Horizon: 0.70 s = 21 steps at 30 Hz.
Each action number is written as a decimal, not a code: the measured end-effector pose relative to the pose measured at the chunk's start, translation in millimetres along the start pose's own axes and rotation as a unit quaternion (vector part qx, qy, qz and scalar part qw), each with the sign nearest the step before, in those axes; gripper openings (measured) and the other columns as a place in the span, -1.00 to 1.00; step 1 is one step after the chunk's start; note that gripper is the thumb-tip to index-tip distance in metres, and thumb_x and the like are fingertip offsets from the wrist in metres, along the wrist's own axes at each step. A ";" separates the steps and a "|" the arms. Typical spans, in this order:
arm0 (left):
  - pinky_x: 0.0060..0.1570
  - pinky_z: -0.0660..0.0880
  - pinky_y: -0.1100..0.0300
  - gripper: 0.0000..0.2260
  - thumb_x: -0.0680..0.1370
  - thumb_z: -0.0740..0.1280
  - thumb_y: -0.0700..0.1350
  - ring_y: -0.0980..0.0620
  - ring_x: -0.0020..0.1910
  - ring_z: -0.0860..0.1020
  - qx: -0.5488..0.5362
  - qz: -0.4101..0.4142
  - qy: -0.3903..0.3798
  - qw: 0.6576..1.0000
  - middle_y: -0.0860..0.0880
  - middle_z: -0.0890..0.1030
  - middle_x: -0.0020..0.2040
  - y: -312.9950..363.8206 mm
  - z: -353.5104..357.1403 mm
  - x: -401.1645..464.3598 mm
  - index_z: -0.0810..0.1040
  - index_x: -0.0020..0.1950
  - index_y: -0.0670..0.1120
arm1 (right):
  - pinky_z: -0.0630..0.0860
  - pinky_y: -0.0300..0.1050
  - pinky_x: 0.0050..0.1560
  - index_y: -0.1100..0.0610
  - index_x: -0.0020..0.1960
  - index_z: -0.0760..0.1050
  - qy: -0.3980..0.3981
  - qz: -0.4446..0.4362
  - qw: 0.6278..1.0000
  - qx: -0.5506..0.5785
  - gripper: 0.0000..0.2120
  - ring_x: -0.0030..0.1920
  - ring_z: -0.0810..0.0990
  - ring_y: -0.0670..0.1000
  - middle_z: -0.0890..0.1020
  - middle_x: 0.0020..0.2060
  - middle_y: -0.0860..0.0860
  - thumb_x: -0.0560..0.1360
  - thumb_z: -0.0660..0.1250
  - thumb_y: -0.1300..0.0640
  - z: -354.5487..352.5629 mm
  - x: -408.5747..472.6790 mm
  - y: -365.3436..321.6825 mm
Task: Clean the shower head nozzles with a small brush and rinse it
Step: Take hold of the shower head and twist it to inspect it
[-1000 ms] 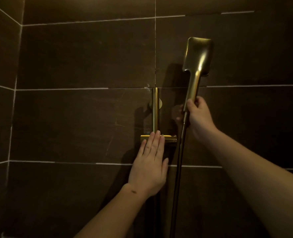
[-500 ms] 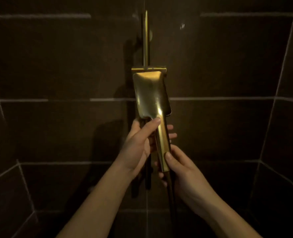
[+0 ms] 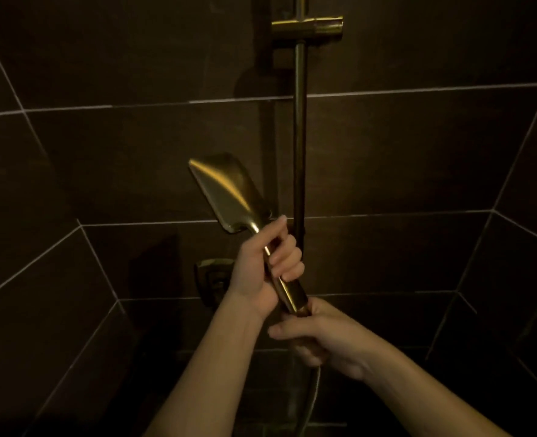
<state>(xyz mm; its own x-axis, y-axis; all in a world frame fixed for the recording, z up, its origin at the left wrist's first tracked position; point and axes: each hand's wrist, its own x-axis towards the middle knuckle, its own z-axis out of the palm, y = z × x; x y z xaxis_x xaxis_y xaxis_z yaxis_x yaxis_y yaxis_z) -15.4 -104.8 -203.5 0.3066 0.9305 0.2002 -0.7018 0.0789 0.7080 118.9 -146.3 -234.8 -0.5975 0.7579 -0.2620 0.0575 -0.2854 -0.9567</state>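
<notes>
Both hands are on the shower head (image 3: 229, 192). Left hand (image 3: 262, 266) has its fingers wrapped round the upper part of the brass handle, just below the flat head. Right hand (image 3: 320, 334) is closed round the bottom end of the handle, where the hose (image 3: 312, 389) joins it; whether it grips the handle end or the hose fitting cannot be told in this light.

Position of the task item: off its mount, held in front of the tiled wall (image 3: 119, 152), tilted with the head up and to the left, left of the vertical slide rail (image 3: 299, 137). Only the smooth back of the head faces the camera. The nozzle face is turned away and cannot be inspected.

Change noted: one second ago the right hand alone held the handle, with the head upright beside the rail, and the left hand lay flat near the rail bracket (image 3: 308, 26). Half a second ago both hands had taken the handle with the head upright. Now the head has been lowered and swung to the left, well below the bracket.

Assessment: the head is free and secured in a two-handed hold, so the dismount step appears done. Brushing has not begun; no brush is visible. The head will probably need turning to bring the nozzles into view.

Surroundings: a brass wall fitting (image 3: 212, 277) sits low on the wall, behind the left wrist. Lighting is poor throughout.
</notes>
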 end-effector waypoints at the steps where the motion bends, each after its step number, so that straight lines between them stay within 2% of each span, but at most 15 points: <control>1: -0.60 0.27 0.31 -0.77 0.56 0.38 -0.09 0.14 -0.62 0.31 -0.034 -0.020 -0.062 0.997 0.04 0.34 -0.54 0.1 -5.5 -4.7 0.43 -0.23 -0.11 | 0.12 -0.30 -0.54 0.00 -0.33 0.43 -0.062 0.020 0.996 0.056 -0.72 -0.56 0.30 -0.14 0.37 -0.51 -0.07 0.46 0.44 0.20 2.1 -0.7 3.5; 4: -0.55 0.46 0.23 -0.79 0.57 0.38 -0.11 0.07 -0.61 0.38 -0.148 -0.046 -0.255 0.954 -0.02 0.40 -0.52 -5.6 -14.9 -17.8 0.49 -0.20 -0.20 | 0.02 -0.33 -0.60 0.04 -0.19 0.40 -0.226 0.038 0.958 0.174 -0.82 -0.63 0.24 -0.20 0.34 -0.56 -0.13 0.53 0.34 0.20 14.0 -2.2 19.0; 5: -0.53 0.49 0.22 -0.77 0.57 0.37 -0.12 0.06 -0.60 0.40 -0.169 -0.046 -0.286 0.942 -0.03 0.41 -0.52 -7.9 -16.2 -20.8 0.51 -0.22 -0.22 | 0.00 -0.33 -0.60 0.04 -0.19 0.33 -0.248 0.041 0.950 0.188 -0.79 -0.62 0.19 -0.18 0.29 -0.57 -0.13 0.53 0.33 0.18 20.8 -2.0 24.7; 7: -0.57 0.48 0.23 -0.70 0.60 0.33 -0.12 0.07 -0.63 0.39 -0.183 -0.062 -0.303 0.933 -0.02 0.39 -0.55 -13.3 -18.3 -25.8 0.51 -0.29 -0.24 | -0.01 -0.31 -0.59 0.02 -0.23 0.19 -0.239 0.054 0.949 0.196 -0.67 -0.60 0.12 -0.15 0.20 -0.55 -0.11 0.52 0.34 0.18 33.8 -2.4 34.4; 11: -0.63 0.35 0.26 -0.63 0.62 0.32 -0.12 0.07 -0.68 0.33 -0.142 -0.067 -0.237 0.959 -0.02 0.39 -0.59 -20.6 -24.1 -35.8 0.50 -0.37 -0.22 | 0.08 -0.29 -0.57 0.00 -0.31 0.38 -0.052 0.053 0.994 0.086 -0.72 -0.59 0.23 -0.14 0.31 -0.54 -0.08 0.47 0.38 0.23 48.4 -18.0 39.1; 13: -0.65 0.29 0.28 -0.62 0.60 0.36 -0.10 0.10 -0.69 0.38 -0.121 -0.053 -0.194 0.972 0.00 0.45 -0.59 -24.4 -20.6 -38.5 0.50 -0.40 -0.18 | 0.12 -0.25 -0.56 0.00 -0.31 0.45 0.013 0.029 0.999 0.029 -0.76 -0.57 0.25 -0.10 0.35 -0.54 -0.07 0.48 0.40 0.18 47.6 -26.9 36.5; 16: -0.65 0.23 0.29 -0.62 0.57 0.39 -0.09 0.14 -0.69 0.36 -0.069 -0.033 -0.132 0.988 0.04 0.40 -0.62 -27.2 -8.3 -38.7 0.47 -0.44 -0.12 | 0.16 -0.24 -0.56 -0.01 -0.39 0.44 0.083 0.001 0.996 -0.031 -0.70 -0.58 0.26 -0.07 0.34 -0.56 -0.06 0.49 0.36 0.18 38.5 -31.9 37.2; 19: -0.60 0.23 0.27 -0.63 0.53 0.37 -0.14 0.12 -0.69 0.29 0.047 -0.008 0.023 0.999 0.05 0.31 -0.63 -32.1 13.8 -37.5 0.42 -0.48 -0.07 | 0.26 -0.17 -0.49 0.03 -0.37 0.40 0.179 -0.032 0.974 -0.136 -0.73 -0.55 0.33 -0.05 0.39 -0.52 -0.02 0.46 0.31 0.25 22.8 -31.7 39.7; 21: -0.54 0.29 0.23 -0.65 0.51 0.45 -0.11 0.10 -0.63 0.29 0.105 0.000 0.153 0.983 0.04 0.32 -0.58 -40.6 27.3 -37.8 0.42 -0.42 -0.07 | 0.34 -0.11 -0.40 0.07 -0.31 0.46 0.210 -0.052 0.960 -0.177 -0.81 -0.48 0.40 -0.05 0.44 -0.47 0.00 0.47 0.31 0.22 14.6 -31.2 41.4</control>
<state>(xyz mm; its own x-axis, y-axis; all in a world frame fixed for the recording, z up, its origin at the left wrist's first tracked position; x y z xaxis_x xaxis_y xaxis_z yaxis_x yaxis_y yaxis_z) 19.1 -152.9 -221.3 0.0754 0.9971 0.0097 -0.5444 0.0330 0.8382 128.2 -190.3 -264.4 -0.2436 0.9624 -0.1200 0.3288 -0.0345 -0.9438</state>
